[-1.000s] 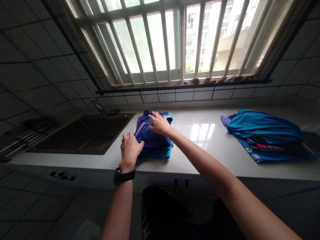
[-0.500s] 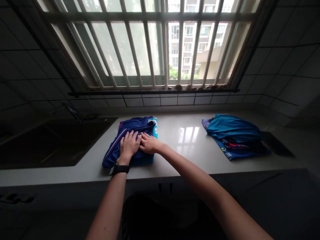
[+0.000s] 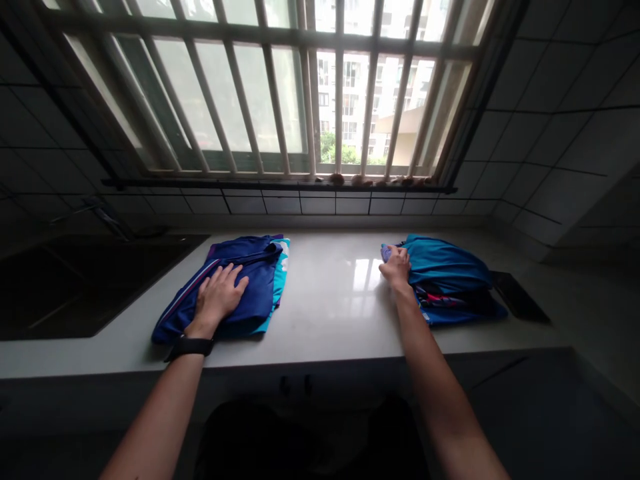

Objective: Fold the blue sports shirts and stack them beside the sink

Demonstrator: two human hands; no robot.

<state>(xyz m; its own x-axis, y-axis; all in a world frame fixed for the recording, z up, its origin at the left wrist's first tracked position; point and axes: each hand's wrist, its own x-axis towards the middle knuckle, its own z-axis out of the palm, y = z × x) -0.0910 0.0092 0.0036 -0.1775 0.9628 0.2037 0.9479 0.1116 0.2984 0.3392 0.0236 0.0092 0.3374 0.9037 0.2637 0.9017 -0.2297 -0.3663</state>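
My left hand lies flat with fingers spread on a folded navy garment with a red-and-white side stripe. Turquoise cloth with white shapes sticks out from under its right side. Across the counter, my right hand is at the left edge of a second pile of clothes. Its fingers curl around a lavender garment, partly hidden by the hand. On top of that pile lies a teal-blue garment, with dark cloth patterned in red showing below it.
Both piles rest on a white countertop. A dark sink with a faucet lies to the left. Beyond the right pile is a flat black object. Behind the counter is a barred window with small lumps along its sill.
My right hand has left the navy garment and crossed right to the other pile, closing on its lavender edge. My left hand stays on the navy garment. The view has shifted right.
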